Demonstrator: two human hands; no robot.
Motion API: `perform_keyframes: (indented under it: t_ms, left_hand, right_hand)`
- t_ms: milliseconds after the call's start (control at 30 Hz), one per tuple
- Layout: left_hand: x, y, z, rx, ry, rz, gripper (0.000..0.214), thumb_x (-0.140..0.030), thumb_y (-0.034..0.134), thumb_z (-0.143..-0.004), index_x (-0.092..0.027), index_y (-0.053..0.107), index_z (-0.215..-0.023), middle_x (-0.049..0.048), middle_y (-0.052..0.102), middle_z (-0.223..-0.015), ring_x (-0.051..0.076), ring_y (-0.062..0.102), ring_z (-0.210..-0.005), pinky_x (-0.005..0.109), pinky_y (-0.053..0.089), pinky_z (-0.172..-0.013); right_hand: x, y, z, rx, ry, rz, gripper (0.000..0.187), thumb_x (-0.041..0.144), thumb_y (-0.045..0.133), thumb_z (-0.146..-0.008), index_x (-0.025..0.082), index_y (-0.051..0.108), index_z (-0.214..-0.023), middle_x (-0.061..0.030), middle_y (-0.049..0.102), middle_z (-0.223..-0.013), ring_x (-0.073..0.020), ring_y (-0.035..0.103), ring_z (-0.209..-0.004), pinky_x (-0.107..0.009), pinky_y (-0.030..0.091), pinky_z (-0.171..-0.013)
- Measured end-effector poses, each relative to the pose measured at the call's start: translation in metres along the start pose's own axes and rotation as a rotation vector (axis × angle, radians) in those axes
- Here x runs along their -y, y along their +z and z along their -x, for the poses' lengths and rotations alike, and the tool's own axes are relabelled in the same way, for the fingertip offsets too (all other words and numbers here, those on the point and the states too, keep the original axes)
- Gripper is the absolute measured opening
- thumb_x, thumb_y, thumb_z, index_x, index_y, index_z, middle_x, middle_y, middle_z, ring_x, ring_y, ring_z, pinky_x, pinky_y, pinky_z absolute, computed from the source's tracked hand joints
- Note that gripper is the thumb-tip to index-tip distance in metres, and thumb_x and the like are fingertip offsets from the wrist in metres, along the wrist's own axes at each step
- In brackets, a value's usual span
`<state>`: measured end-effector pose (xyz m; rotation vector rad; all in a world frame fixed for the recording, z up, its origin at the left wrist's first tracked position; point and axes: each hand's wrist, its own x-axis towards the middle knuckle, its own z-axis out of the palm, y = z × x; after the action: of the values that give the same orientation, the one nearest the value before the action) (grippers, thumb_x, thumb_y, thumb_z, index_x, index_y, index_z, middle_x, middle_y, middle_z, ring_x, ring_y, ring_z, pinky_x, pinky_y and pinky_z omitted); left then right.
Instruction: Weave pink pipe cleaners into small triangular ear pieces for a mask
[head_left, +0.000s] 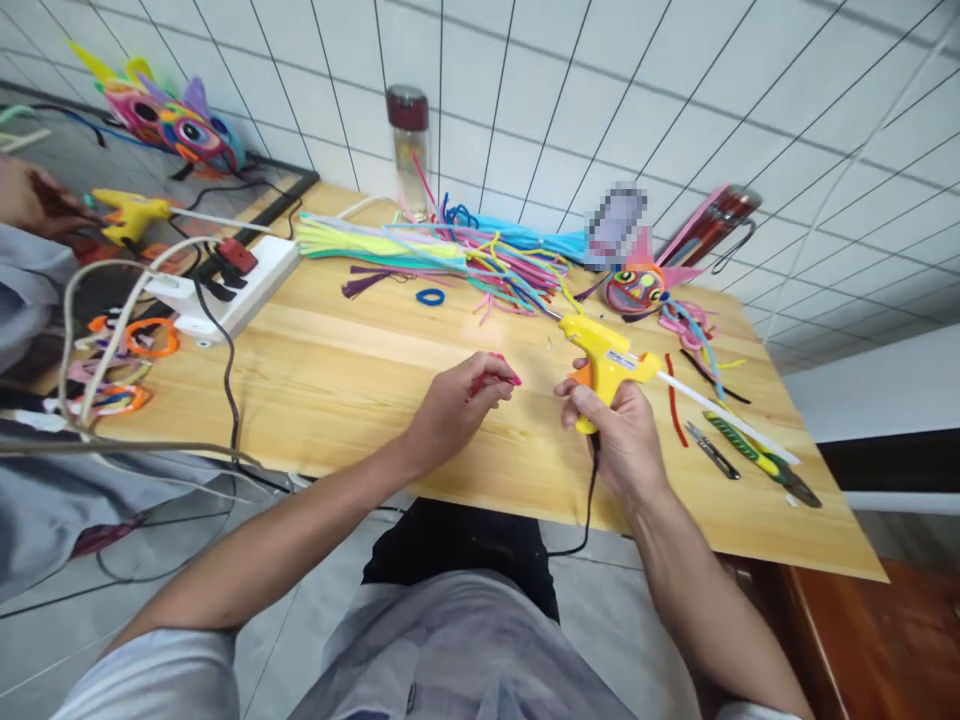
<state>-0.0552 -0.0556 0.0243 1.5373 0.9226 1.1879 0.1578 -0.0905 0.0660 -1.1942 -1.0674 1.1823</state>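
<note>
Pinched between the fingers of my left hand is a small bright pink pipe cleaner piece, mostly hidden by the fingers. My right hand is wrapped round the handle of a yellow hot glue gun, above the table. Its nozzle points up and left, toward a pile of coloured pipe cleaners. A long white glue stick sticks out of its back end. The two hands are apart. On the wood beyond my left hand lies a small blue ring.
A white power strip with cables stands at left, near a co-worker's hand and another glue gun. Green-handled pliers, small snips and a decorated fish-like figure lie at right. A bottle stands by the wall.
</note>
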Motion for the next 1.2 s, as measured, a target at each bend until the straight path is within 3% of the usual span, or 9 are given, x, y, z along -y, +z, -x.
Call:
perform_keyframes:
  t_ms: [233,433,567,733,900,1200]
  left_hand:
    - [-0.014,0.012,-0.013,-0.128,0.119,-0.006,0.007,-0.026,0.070,-0.097,-0.021,0.067,-0.101,-0.0011,0.073,-0.084,0.014,0.073,-0.077,0.026,0.057,-0.075]
    - [-0.011,0.019,-0.021,-0.194,0.263,-0.050,0.039,-0.023,0.072,-0.095,-0.022,0.064,-0.133,0.0024,0.080,-0.100,0.014,0.076,-0.087,0.027,0.060,-0.085]
    - [-0.007,0.019,-0.025,-0.183,0.286,-0.090,0.012,-0.023,0.071,-0.096,-0.022,0.075,-0.108,0.0044,0.080,-0.101,0.017,0.075,-0.092,0.029,0.060,-0.085]
    - [0.001,0.019,-0.026,-0.144,0.158,0.135,0.008,-0.026,0.072,-0.096,-0.021,0.071,-0.101,0.0025,0.074,-0.096,0.014,0.070,-0.081,0.028,0.060,-0.076]
    - [0.002,0.022,-0.026,-0.158,0.008,0.309,0.020,-0.035,0.080,-0.091,-0.020,0.067,-0.096,0.0001,0.070,-0.088,0.013,0.066,-0.078,0.027,0.057,-0.076]
    - [0.008,0.024,-0.026,-0.099,-0.102,0.356,0.033,-0.046,0.086,-0.087,-0.020,0.065,-0.089,0.0001,0.069,-0.080,0.012,0.059,-0.069,0.026,0.049,-0.065]
  right_hand:
    - [0.010,0.025,-0.025,0.021,-0.055,-0.077,0.048,0.042,0.091,-0.076,0.022,0.063,-0.111,0.0024,0.072,-0.086,-0.0094,0.057,-0.057,-0.027,0.049,-0.056]
    - [0.015,0.029,-0.028,0.052,-0.032,-0.137,0.048,0.039,0.091,-0.074,0.021,0.065,-0.110,0.0022,0.072,-0.082,-0.0094,0.056,-0.056,-0.026,0.047,-0.054]
    - [0.015,0.028,-0.030,0.073,-0.039,-0.148,0.045,0.039,0.090,-0.076,0.020,0.067,-0.109,0.0042,0.067,-0.077,-0.0095,0.055,-0.056,-0.026,0.046,-0.054]
    - [0.008,0.022,-0.035,0.083,-0.043,-0.093,0.040,0.041,0.088,-0.078,0.019,0.071,-0.107,0.0037,0.066,-0.076,-0.0091,0.052,-0.055,-0.027,0.043,-0.054]
    - [-0.003,0.022,-0.039,0.057,-0.048,-0.071,0.042,0.041,0.090,-0.077,0.020,0.071,-0.108,0.0026,0.070,-0.082,-0.0093,0.053,-0.058,-0.028,0.045,-0.058]
    - [-0.018,0.022,-0.040,0.068,-0.016,-0.075,0.046,0.039,0.093,-0.074,0.022,0.072,-0.111,-0.0005,0.077,-0.091,-0.0119,0.060,-0.066,-0.030,0.054,-0.065]
